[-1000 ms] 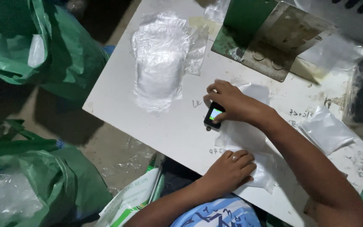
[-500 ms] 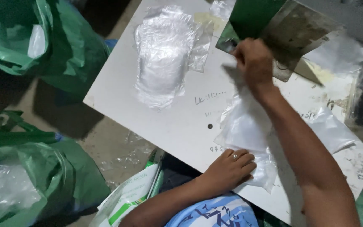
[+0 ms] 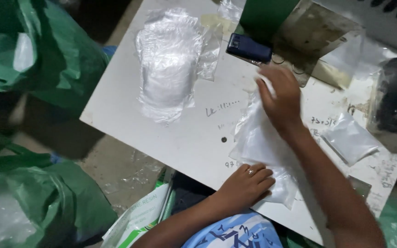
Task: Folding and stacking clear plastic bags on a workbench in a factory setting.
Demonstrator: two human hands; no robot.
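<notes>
White scribbled-on bench (image 3: pixel 129 115) fills the frame. Dark blue phone (image 3: pixel 249 47), in the right hand a second ago, now lies upper centre; that right hand (image 3: pixel 279 94) pinches the clear plastic bag stack (image 3: pixel 258 142) while the left hand (image 3: pixel 246 183) presses flat, open, at its lower edge.

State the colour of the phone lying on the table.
Dark blue: the phone shows best in the head view.

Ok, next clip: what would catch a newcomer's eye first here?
Both hands work a stack of clear plastic bags at the near edge of the white table: the left hand pins it flat, the right hand lifts its top. A crumpled plastic bundle lies far left, a dark phone behind.
</notes>
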